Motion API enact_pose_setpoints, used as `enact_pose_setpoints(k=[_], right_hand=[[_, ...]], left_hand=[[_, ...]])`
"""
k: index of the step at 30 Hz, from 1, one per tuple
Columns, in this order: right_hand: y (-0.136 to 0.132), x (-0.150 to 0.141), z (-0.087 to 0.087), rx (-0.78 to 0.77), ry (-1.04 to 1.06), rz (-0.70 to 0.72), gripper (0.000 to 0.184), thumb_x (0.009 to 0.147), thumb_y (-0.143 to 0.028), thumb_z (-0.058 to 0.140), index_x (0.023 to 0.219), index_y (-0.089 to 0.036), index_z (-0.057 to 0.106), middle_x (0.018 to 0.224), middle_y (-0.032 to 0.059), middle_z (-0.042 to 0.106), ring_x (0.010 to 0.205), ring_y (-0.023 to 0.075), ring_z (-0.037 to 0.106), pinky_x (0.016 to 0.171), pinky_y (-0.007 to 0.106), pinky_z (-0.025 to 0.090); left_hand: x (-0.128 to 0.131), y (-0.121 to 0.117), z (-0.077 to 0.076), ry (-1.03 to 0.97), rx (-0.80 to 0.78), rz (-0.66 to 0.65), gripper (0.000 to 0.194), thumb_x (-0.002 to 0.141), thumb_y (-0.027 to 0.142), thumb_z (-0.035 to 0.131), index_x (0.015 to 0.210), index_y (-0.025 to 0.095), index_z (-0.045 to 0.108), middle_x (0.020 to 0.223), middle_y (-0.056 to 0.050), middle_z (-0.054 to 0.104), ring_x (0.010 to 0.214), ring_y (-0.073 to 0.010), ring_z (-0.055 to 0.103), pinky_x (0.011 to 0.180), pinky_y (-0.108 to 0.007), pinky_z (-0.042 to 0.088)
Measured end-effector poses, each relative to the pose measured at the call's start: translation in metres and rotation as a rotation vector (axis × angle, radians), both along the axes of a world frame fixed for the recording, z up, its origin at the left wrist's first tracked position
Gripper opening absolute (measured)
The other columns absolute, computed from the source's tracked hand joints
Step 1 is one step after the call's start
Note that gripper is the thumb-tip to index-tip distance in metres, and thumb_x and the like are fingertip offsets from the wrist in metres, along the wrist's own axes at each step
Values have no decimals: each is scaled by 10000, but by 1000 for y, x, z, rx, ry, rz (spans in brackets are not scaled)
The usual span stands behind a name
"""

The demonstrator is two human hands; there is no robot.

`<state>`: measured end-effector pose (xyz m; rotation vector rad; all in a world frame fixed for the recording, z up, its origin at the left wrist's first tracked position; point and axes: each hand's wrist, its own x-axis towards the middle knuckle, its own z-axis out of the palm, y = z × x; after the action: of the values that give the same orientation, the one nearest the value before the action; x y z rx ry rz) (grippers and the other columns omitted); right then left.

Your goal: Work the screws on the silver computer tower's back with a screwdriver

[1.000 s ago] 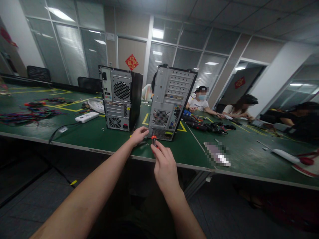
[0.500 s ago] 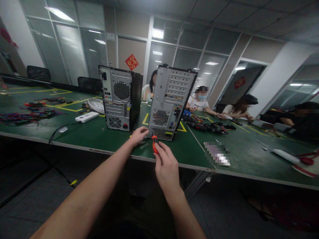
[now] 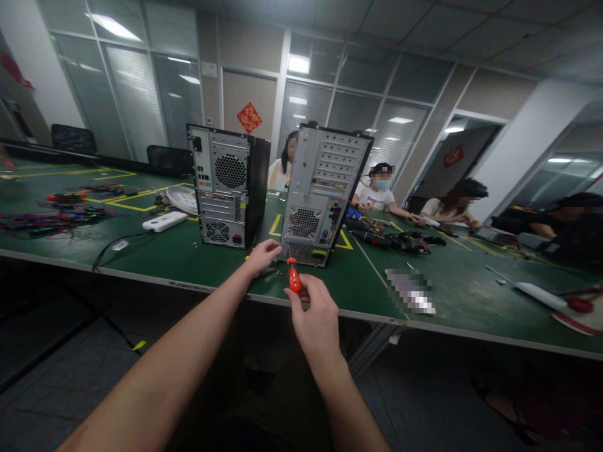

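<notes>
Glossy plastic screwdriver handle point(image 3: 293, 276), 2 matt metal computer-case backs point(image 3: 218, 184) point(image 3: 308, 187)

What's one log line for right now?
left hand: beside right tower; right hand: at screwdriver; screwdriver: shaft toward right tower; left tower: upright

Right fingers point(image 3: 320, 294) at red screwdriver point(image 3: 294, 276), computer tower point(image 3: 308, 191)

Two computer towers point(image 3: 325, 182) — one screwdriver point(image 3: 293, 275)
</notes>
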<state>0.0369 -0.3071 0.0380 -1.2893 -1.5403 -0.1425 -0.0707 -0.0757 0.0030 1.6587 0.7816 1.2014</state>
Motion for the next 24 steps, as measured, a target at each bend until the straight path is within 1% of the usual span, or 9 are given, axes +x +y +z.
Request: enact_pose_setpoints(k=[2,3,6,8,9,14,18,20,24], right_hand=[[0,0,0,-6,36,11,197,958,-213,666,1153,-193,679,1125,106,704,900,201,712,759,293,625],[0,0,0,-3,36,11,197,962,-213,659,1157,-194,680,1127,107,702,906,201,713,755,290,626],[-1,0,1,10,-35,-2,254,978,-169,606,1216,-196,690,1211,125,693,1065,232,700,893,340,617],[-1,1,2,15,-106,-17,323,988,-119,546,1263,-195,696,1299,137,670,1174,248,664,1000,386,580],[-1,2,2,15,-140,-25,358,990,-95,514,1277,-198,700,1329,137,661,1194,251,651,1022,404,566],[-2,3,4,-3,-268,-30,488,961,-11,429,1301,-222,710,1373,113,657,1136,262,628,984,447,567],[-1,1,3,15,-184,-20,402,974,-61,492,1296,-190,694,1351,138,660,1191,259,640,1030,431,557],[0,0,2,20,-98,-26,317,968,-120,574,1255,-179,694,1276,140,684,1150,253,672,999,402,581],[2,-1,0,6,38,-7,212,958,-227,663,1164,-184,686,1121,109,709,915,206,726,772,306,637]], left_hand=[[0,1,0,3,2,3,338,777,471,744,928,172,699,853,-39,699,794,-183,620,735,-310,505],[0,1,-1,3,3,4,339,775,473,745,924,172,699,848,-38,696,794,-184,620,737,-311,505],[1,2,-2,2,5,5,344,770,481,746,918,174,698,844,-37,692,801,-187,620,744,-314,504],[1,2,-2,-4,0,0,344,770,482,745,918,175,698,858,-41,697,811,-189,623,750,-315,505],[1,2,-1,-6,-3,-3,343,770,481,745,918,175,698,866,-43,701,815,-190,625,752,-315,506],[1,0,1,5,-6,-1,335,771,472,743,916,173,698,861,-44,703,813,-192,624,748,-314,506],[1,0,1,7,-5,1,345,771,485,733,921,176,695,861,-41,697,798,-183,615,726,-302,500],[1,0,0,4,-6,4,350,768,491,736,919,178,694,860,-39,698,795,-180,612,713,-294,498],[1,1,-1,7,-7,12,352,762,496,741,912,181,692,856,-37,693,806,-180,608,697,-281,488]])
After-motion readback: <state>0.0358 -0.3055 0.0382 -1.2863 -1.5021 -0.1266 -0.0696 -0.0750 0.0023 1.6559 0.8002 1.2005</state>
